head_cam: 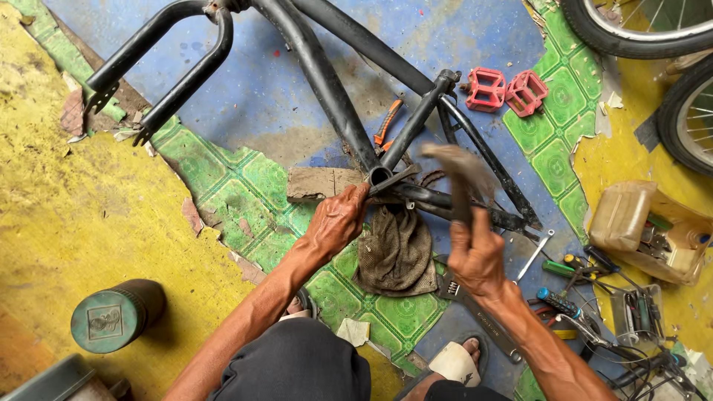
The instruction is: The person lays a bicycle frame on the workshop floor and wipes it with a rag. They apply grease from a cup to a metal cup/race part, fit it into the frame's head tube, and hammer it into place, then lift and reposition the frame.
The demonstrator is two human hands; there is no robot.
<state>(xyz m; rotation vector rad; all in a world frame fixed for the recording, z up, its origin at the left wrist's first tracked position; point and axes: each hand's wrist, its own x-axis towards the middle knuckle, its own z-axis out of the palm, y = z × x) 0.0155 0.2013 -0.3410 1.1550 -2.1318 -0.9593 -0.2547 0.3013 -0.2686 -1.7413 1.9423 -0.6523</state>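
A black bicycle frame (327,82) lies on the floor, its bottom bracket shell (379,176) resting on a wooden block (321,183). My left hand (336,221) grips something small against the shell's open end; what it pinches I cannot make out. My right hand (475,256) is raised to the right of it, wrapped around the handle of a hammer (459,169), whose head is blurred with motion above the frame tubes. A dirty brown rag (397,251) lies below the shell, between my two hands.
Two red pedals (506,90) lie at the far right. Orange-handled pliers (387,122) sit under the frame. A wrench (475,312), screwdrivers (566,267) and a cut plastic jug of parts (642,226) crowd the right. A green can (113,318) stands lower left. Wheels (687,111) fill the top right.
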